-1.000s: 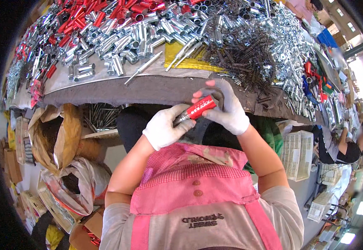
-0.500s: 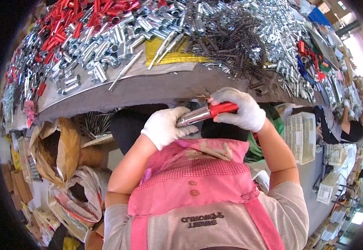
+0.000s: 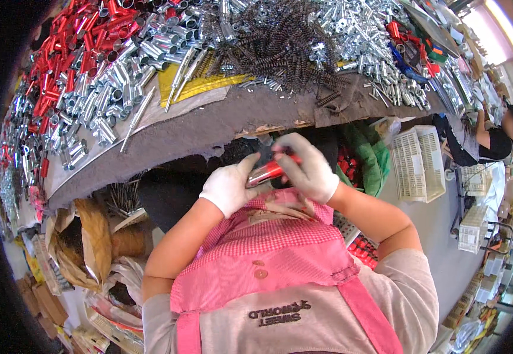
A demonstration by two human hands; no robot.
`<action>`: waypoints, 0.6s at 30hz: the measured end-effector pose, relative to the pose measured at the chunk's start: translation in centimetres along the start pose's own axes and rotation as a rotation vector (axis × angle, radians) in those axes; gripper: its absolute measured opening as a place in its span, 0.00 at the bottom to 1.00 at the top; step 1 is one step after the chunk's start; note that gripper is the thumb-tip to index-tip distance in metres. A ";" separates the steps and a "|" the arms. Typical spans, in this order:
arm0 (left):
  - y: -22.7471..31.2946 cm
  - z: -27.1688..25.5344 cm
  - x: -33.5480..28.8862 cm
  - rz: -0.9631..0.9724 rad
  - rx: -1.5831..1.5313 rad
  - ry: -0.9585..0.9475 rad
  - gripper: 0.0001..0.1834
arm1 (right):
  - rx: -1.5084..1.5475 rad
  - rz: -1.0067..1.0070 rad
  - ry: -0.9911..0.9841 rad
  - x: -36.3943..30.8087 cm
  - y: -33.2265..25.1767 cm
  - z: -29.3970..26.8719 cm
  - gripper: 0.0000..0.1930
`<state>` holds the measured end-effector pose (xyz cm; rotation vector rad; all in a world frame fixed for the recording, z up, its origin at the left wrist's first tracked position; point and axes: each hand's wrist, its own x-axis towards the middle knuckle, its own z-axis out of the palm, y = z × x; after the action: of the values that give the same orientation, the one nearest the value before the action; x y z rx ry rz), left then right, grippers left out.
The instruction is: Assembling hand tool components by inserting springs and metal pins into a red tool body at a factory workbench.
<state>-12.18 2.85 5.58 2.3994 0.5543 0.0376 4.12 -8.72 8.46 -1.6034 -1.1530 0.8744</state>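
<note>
A shiny metal tube (image 3: 262, 175) with a red far end lies slantwise between my hands, over my lap by the table edge. My left hand (image 3: 227, 187), in a white glove, is closed around the tube's silver end. Curled over the red end is my gloved right hand (image 3: 311, 170), its fingers bent and slightly blurred. That hand covers much of the red part. A pink checked apron (image 3: 256, 248) is just below both hands.
On the table (image 3: 209, 127) ahead lie red tubes (image 3: 62, 50), silver tubes (image 3: 124, 82), dark springs (image 3: 274, 50) and small metal parts (image 3: 362, 35). Slim rods (image 3: 137, 120) lie near its edge. White crates (image 3: 417, 165) and a seated person (image 3: 492, 141) are at right, sacks (image 3: 85, 242) at left.
My right hand has moved left and inward, and its fingers now curl further over the red end. The view has shifted, with the table contents appearing further left.
</note>
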 end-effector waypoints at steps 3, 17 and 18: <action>1.6 -0.7 1.2 -0.037 0.107 -0.144 0.38 | 0.190 0.223 -0.159 -0.8 -0.5 0.8 0.07; 1.9 0.9 1.9 -0.298 -0.961 0.018 0.19 | -1.233 -0.324 -0.128 7.4 2.4 -14.8 0.13; 2.0 0.8 2.1 -0.319 -0.912 -0.013 0.20 | -1.126 -0.427 0.098 7.0 2.0 -14.8 0.12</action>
<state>-9.37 1.86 5.96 1.4146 0.7133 0.1090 20.30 -6.41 10.88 -2.0588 -1.9886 -0.2322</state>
